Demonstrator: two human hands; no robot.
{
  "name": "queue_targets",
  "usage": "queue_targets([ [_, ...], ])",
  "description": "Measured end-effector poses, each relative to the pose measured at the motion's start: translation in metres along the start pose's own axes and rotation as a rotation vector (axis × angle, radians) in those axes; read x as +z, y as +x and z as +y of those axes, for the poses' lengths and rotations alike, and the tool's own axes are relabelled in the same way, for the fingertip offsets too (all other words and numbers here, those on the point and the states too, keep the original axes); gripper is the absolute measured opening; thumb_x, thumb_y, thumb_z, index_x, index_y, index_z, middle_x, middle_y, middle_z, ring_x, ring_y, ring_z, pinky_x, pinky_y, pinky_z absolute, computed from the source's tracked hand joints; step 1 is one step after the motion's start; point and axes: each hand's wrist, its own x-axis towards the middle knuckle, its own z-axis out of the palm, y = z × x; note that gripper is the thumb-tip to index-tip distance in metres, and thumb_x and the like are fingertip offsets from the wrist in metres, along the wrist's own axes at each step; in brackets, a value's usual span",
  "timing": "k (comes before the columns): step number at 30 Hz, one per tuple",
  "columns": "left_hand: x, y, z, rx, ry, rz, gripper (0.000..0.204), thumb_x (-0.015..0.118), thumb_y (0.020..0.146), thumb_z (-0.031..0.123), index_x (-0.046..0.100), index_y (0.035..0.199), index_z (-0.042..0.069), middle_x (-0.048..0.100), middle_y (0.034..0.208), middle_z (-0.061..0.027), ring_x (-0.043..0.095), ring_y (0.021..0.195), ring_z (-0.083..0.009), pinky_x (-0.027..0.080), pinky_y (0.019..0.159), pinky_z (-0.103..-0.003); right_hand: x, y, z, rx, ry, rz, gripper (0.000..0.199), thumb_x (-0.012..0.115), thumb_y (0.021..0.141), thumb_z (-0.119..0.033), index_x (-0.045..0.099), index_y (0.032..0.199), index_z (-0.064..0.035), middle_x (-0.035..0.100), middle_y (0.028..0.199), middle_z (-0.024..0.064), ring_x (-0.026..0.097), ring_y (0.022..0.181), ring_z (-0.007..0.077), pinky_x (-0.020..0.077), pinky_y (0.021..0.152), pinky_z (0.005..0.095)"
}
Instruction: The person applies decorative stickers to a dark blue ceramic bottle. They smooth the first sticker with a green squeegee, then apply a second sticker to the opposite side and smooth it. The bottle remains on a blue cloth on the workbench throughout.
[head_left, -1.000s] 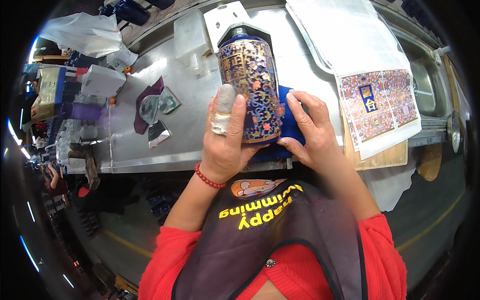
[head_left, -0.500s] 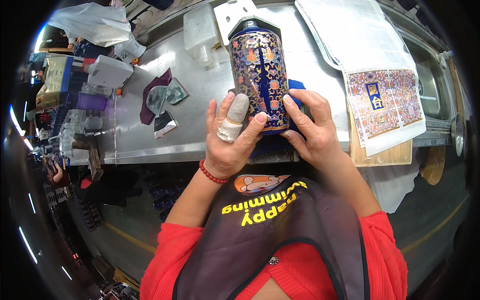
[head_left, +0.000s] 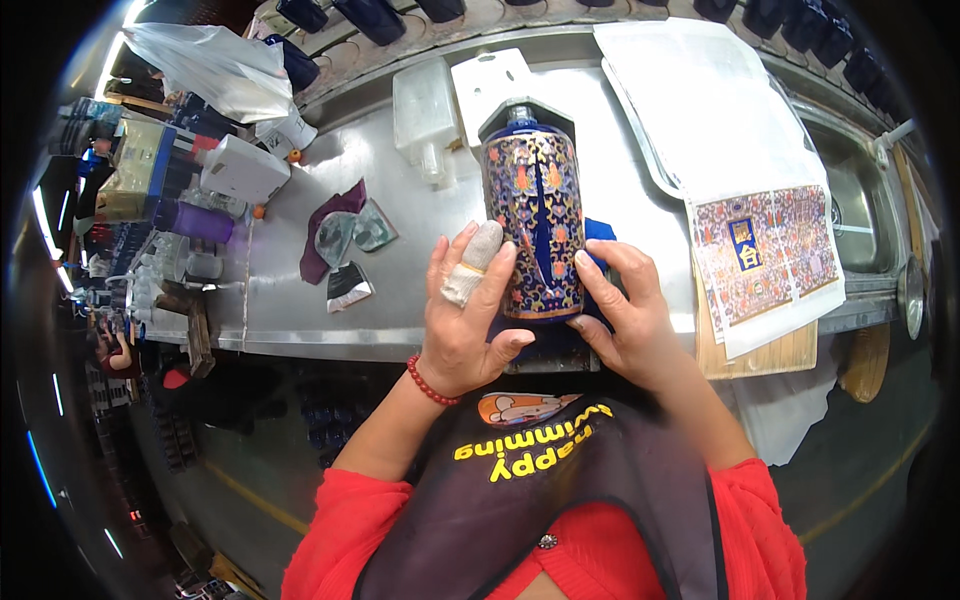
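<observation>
Lying on steel counter [head_left: 300, 310]: patterned bottle [head_left: 533, 225]

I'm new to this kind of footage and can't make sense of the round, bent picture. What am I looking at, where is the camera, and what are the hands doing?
The camera sits on a person's head and looks down, so its wide lens bends straight edges. No machine: two bare hands. The left hand, with a bandaged finger, and the right hand grip a blue patterned bottle from either side over a metal worktable. On the table lie a dark red cloth, a clear plastic container and patterned printed sheets. A sink is at the right.
</observation>
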Motion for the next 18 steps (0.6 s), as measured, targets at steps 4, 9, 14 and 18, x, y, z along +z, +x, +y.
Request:
queue_targets([
  [4,-0.003,0.012,-0.003,0.077,-0.032,0.025,0.074,0.049,0.099,0.063,0.058,0.140,0.001,0.057,0.138,-0.0256,0.050,0.133,-0.0443,0.021,0.119,-0.056,-0.004,0.005,0.000,-0.021,-0.014,0.035,0.070,0.083,0.072,-0.011,0.059,0.137,-0.0043,0.054,0.134,0.0190,0.055,0.120,0.0401,0.0461,0.101,0.0504],
  [9,-0.010,0.042,-0.011,0.044,0.020,0.032,0.074,0.051,0.095,0.067,0.061,0.139,0.008,0.055,0.141,-0.0238,0.046,0.132,-0.0440,0.020,0.118,-0.058,-0.013,0.021,0.002,-0.033,-0.037,0.041,0.057,0.075,0.087,-0.027,0.059,0.138,-0.0051,0.053,0.134,0.0197,0.054,0.121,0.0400,0.0450,0.102,0.0503],
  [14,-0.015,0.058,-0.007,0.091,0.339,-0.088,0.073,0.049,0.095,0.070,0.063,0.139,0.014,0.051,0.146,-0.0211,0.035,0.138,-0.0405,0.016,0.119,-0.056,-0.019,0.031,0.007,-0.028,-0.092,0.065,0.053,0.070,0.092,-0.032,0.061,0.137,-0.0054,0.053,0.135,0.0201,0.053,0.122,0.0405,0.0441,0.103,0.0502],
  [18,-0.013,0.057,-0.002,0.055,0.298,-0.105,0.078,0.044,0.095,0.073,0.062,0.141,0.012,0.051,0.147,-0.0201,0.033,0.140,-0.0389,0.014,0.120,-0.055,-0.020,0.027,0.009,-0.003,-0.087,0.065,0.053,0.071,0.092,-0.032,0.061,0.136,-0.0050,0.054,0.135,0.0208,0.053,0.121,0.0410,0.0442,0.103,0.0500],
])
